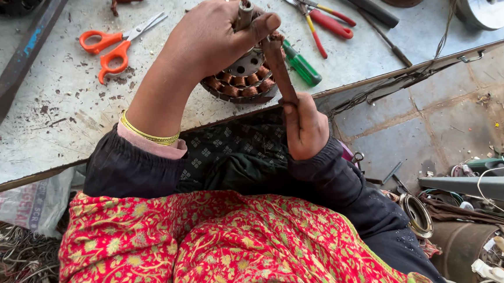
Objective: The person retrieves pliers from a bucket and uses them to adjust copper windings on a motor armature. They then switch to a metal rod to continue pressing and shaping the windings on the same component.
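A round motor stator (242, 84) with copper windings sits at the near edge of a grey metal table (63, 106). My left hand (213, 36) grips it from above, thumb pressed on its central shaft. A gold bangle circles that wrist. My right hand (303, 126) is closed around a flat brown wooden stick (278, 70), whose upper end rests against the stator's right side. Below lies a red patterned cloth (212, 249) over my lap.
Orange-handled scissors (109, 45) lie left on the table beside a long dark bar (17, 65). A green screwdriver (301, 65) and red-handled pliers (323, 23) lie right of the stator. Wire scraps, metal parts and tools clutter the tiled floor (431, 119) at right.
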